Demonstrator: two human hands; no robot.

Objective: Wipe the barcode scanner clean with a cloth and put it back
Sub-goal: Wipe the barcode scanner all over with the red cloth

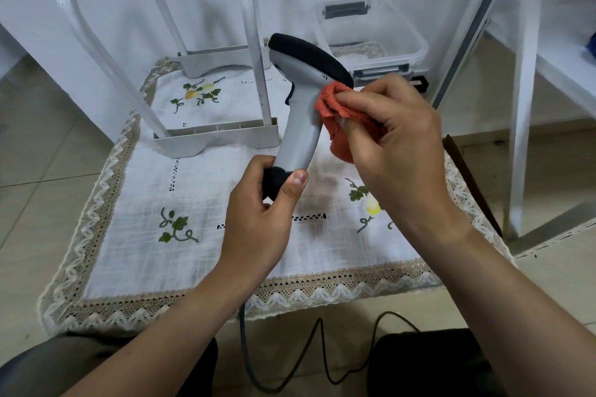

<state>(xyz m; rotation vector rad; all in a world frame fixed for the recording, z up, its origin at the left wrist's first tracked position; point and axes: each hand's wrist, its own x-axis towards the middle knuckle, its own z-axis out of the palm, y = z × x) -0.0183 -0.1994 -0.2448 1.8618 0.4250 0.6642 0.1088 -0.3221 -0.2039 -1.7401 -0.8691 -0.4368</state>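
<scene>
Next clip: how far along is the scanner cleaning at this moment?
Done: the barcode scanner is picked up and held above the tablecloth. In hand: the left hand grips its dark lower end while the right hand pinches the orange cloth against the grey neck, just under the head. Left: the rest of the wiping, then putting it back; where it belongs is not evident.

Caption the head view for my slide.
Left hand grips the scanner at its base; right hand presses cloth below its head.
</scene>
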